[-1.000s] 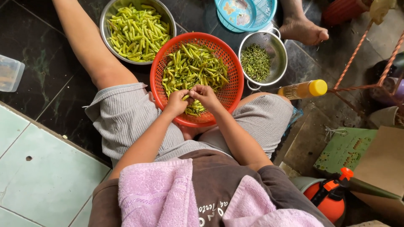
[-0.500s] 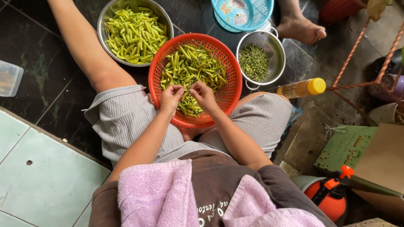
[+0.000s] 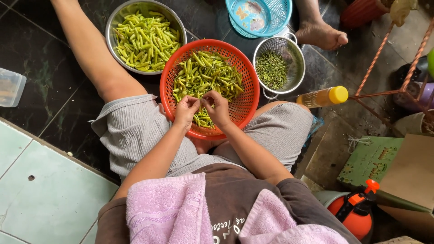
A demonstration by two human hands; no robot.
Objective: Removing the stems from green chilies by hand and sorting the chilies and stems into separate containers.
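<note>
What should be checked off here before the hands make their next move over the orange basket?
1. Left hand and right hand meet over the orange basket: ok.
2. A green chili pinched between the fingertips: cannot tell, too small.
3. Basket rests steady between the knees: ok.
4. Metal strainer of stems within reach on the right: ok.
5. Steel bowl of green chilies has room: not ok, nearly full.
6. Capped yellow bottle lies clear of the hands: ok.

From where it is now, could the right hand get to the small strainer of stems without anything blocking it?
Probably yes. The right hand works over the red basket, and the strainer sits just beyond the basket's right rim with its top open. Only that low rim lies between them; the yellow-capped bottle is off to the side.
</note>
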